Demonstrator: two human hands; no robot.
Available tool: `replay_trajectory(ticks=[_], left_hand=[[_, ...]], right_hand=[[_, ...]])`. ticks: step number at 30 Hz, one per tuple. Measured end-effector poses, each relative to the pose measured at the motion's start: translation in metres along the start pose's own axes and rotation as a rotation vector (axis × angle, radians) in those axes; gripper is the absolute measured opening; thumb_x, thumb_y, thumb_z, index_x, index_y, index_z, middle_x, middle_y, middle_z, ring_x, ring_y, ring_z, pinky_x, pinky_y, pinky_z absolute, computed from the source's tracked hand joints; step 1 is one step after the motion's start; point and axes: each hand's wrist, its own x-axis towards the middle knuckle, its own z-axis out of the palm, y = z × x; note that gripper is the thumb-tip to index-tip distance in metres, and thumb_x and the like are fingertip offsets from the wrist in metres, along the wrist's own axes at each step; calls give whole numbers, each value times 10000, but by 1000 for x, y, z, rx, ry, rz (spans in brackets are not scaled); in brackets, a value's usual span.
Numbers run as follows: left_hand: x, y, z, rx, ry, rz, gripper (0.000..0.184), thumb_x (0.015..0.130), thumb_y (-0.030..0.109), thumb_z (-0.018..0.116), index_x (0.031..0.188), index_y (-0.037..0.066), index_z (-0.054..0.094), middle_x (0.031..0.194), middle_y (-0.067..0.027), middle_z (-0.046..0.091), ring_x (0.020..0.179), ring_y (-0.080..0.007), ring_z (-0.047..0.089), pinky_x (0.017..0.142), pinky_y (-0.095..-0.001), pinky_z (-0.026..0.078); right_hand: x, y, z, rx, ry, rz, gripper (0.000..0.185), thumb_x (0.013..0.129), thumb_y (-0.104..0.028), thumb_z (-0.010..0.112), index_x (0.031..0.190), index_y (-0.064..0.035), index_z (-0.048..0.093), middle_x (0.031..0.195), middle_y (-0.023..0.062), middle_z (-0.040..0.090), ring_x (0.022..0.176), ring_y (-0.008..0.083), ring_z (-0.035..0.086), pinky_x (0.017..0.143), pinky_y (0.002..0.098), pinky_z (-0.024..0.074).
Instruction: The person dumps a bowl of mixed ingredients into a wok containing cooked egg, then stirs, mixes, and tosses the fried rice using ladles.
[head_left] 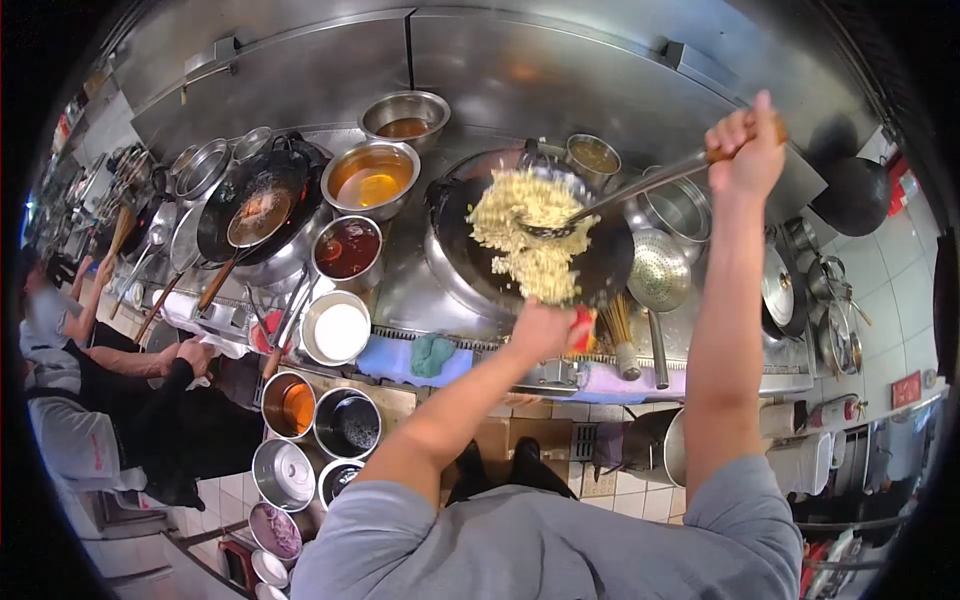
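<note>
My right hand (748, 145), raised at the upper right, is closed round the wooden-ended handle of a long metal ladle (655, 178). The ladle's bowl rests among pale yellow fried rice (530, 205) in a large dark wok (610, 262). Part of the rice is blurred by motion. At the wok's near edge, my left hand (545, 330) is closed on the rim, with a red and yellow cloth (583, 330) beside the fingers. The fingers' exact grip is partly hidden.
Right of the wok are a perforated skimmer (660, 270) and a bamboo brush (622, 335). To the left stand bowls of amber liquid (372, 178), red sauce (347, 248) and white contents (337, 328). Another wok (215, 225) and a co-worker (110, 400) are farther left.
</note>
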Motion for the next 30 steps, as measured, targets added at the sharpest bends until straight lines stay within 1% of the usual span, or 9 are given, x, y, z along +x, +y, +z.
replay_trajectory(ticks=[6,9,10,13,16,20,25,28,30], left_hand=[[15,-83,22,-79,378,270,308,924,377,559,988,97,668,918,-106,651,900,-284,620,851,-429,345],[8,-83,3,-14,417,287,331,925,372,556,1113,116,649,954,-118,648,937,-310,611,864,-450,348],[6,-73,-2,-7,409,293,331,925,372,556,1113,116,649,954,-118,648,937,-310,611,864,-450,348],[13,-42,8,79,56,27,381,895,433,582,1101,114,612,907,-159,646,904,-317,624,815,-461,376],[22,-46,21,68,93,-3,351,897,437,578,991,100,604,836,-143,650,851,-319,628,781,-449,386],[27,-61,42,71,206,1,345,898,433,579,896,88,577,792,-113,650,802,-317,626,746,-450,395],[25,-61,36,-49,211,-15,327,898,396,597,896,69,604,832,-138,647,855,-351,623,763,-465,432],[27,-75,30,-132,77,-5,357,909,404,581,896,48,597,839,-162,644,862,-368,618,775,-482,441],[22,-72,34,-121,63,1,363,915,402,570,906,40,600,850,-170,642,865,-377,613,776,-484,446]], right_hand=[[18,-24,33,-134,-57,-127,343,915,-256,659,684,-132,438,509,-37,399,406,86,365,409,260,308],[-1,81,7,-484,68,-42,381,902,-223,661,591,-116,469,523,-7,505,404,93,441,384,243,324],[0,162,-34,-738,-25,-173,378,892,-212,663,596,-110,452,541,-20,506,435,81,458,410,227,340],[-4,144,-18,-390,-113,129,308,908,-174,653,676,-101,464,549,-41,464,453,57,422,415,224,321],[-15,63,0,-284,-85,145,309,947,-125,607,699,-124,423,494,-58,362,377,57,307,366,239,252],[-30,185,-45,-343,-187,-119,336,934,-70,613,696,-100,378,510,-18,422,425,62,396,382,247,308],[-51,118,12,-308,-277,-60,316,906,-111,647,668,-79,441,612,-53,414,580,34,372,506,222,303],[-30,181,-16,-432,-497,-126,300,900,-115,643,672,-74,454,632,-41,466,606,52,430,538,223,346],[29,169,-9,-533,-217,34,315,895,-118,639,659,-83,435,621,-22,490,592,59,485,520,249,385]])
